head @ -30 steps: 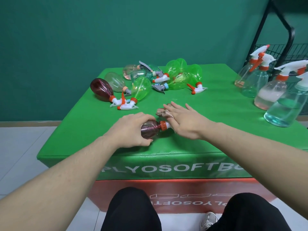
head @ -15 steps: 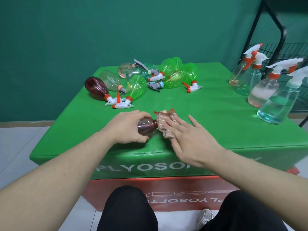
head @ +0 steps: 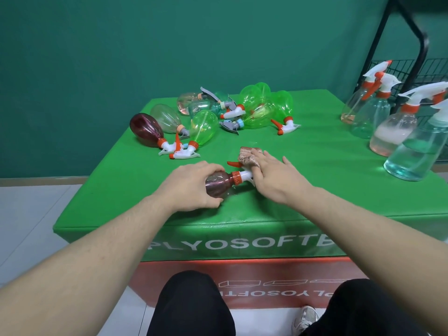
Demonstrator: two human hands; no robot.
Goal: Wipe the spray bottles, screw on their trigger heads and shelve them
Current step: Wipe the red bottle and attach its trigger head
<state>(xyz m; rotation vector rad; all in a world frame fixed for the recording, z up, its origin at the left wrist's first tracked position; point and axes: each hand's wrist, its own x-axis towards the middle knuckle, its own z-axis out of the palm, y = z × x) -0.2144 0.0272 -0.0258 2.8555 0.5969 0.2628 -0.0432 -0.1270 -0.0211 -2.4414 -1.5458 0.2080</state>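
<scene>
— Where's the bottle you're working on?

— Low in the middle of the frame, near the front edge of the green mat. The maroon bottle lies on its side, long axis running left to right, fat end under my left hand and its orange collar and white trigger head pointing right, toward my right hand.

— What are your hands doing?

— My left curls over the bottle's body and pins it down. My right lies across the trigger head with the fingers fairly straight, pressing a brownish cloth that bunches out past my fingertips, just above the nozzle.

— Which hand does the next bit?

— The right, I'd say. It's the one at the head end, so wiping along the neck means sliding it leftward along the axis while the left stops the bottle rolling.

— And the rest?

— A heap of lying bottles sits upper centre; four standing bottles wait at the right edge beside the black wire rack.
</scene>
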